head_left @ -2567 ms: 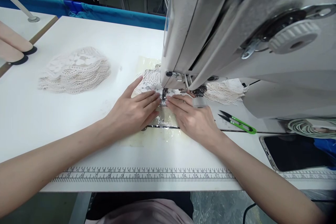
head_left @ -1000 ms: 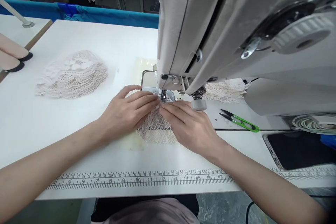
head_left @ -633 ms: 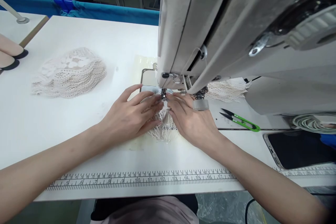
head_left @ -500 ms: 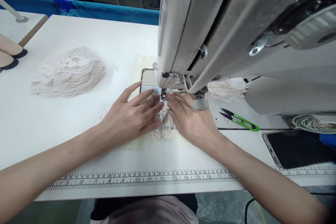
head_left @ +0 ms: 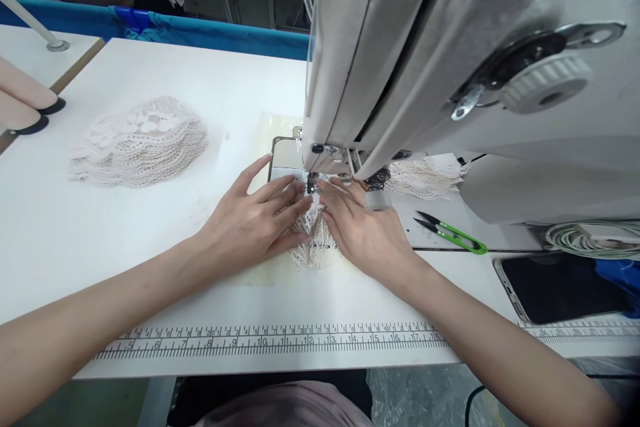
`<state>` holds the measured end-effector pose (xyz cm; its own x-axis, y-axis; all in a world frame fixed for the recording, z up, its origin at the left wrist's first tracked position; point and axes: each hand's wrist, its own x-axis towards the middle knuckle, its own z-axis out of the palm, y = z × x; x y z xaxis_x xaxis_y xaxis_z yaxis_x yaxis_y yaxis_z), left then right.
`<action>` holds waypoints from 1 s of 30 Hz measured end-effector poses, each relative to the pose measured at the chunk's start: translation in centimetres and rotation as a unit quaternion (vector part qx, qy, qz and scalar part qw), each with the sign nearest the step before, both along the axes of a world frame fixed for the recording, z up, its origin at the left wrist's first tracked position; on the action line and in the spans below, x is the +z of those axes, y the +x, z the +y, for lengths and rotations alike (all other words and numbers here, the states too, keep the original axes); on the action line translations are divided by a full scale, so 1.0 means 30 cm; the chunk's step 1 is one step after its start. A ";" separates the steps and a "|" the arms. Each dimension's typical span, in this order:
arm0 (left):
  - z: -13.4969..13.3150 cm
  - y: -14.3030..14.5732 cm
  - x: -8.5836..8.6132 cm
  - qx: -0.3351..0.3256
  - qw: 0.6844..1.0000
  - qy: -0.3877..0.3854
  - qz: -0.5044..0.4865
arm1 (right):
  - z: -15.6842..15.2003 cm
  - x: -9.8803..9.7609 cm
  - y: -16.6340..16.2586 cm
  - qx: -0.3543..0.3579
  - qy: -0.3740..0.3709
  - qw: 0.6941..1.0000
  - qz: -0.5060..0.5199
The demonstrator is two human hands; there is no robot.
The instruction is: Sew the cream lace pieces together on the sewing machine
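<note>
A small piece of cream lace (head_left: 314, 245) lies on the white table (head_left: 150, 247) just in front of the needle of a grey sewing machine (head_left: 425, 60). My left hand (head_left: 250, 220) rests flat on the lace's left side, fingers stretched toward the presser foot (head_left: 313, 183). On the lace's right side my right hand (head_left: 365, 230) also lies flat, fingertips beside the needle. Both hands press the lace down; most of it is hidden beneath them.
A stack of cream lace pieces (head_left: 143, 140) sits at the left. More lace (head_left: 425, 177) lies behind the machine's arm. Green thread snips (head_left: 453, 235) and a dark phone (head_left: 560, 287) lie at the right. A printed ruler (head_left: 270, 340) runs along the table's front edge.
The lace lay behind the needle 2.6 s ago; it has since come to the front, and both hands have slid it forward under the presser foot. Fingers have barely shifted in the last half second.
</note>
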<state>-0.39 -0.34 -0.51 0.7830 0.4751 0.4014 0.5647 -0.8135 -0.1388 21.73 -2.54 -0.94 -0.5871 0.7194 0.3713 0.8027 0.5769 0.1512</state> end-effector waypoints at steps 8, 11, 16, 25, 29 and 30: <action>0.006 0.006 -0.004 0.005 1.000 0.012 -0.015 | 0.007 -0.002 0.002 0.023 0.017 1.000 0.008; 0.002 -0.004 0.003 -0.035 0.998 0.032 -0.038 | -0.001 0.001 0.008 0.050 0.011 0.998 0.042; -0.007 -0.019 0.012 -0.131 0.991 0.026 -0.020 | -0.023 0.017 0.027 0.122 0.000 0.988 0.092; -0.019 0.007 0.000 -0.068 0.993 -0.014 -0.098 | -0.020 0.009 0.025 0.114 -0.015 0.989 0.092; -0.033 0.007 -0.002 -0.058 0.997 0.035 -0.038 | -0.023 0.007 0.027 0.139 0.026 0.987 0.080; -0.037 0.005 -0.002 -0.061 0.997 0.044 -0.025 | -0.025 0.007 0.028 0.148 0.029 0.985 0.081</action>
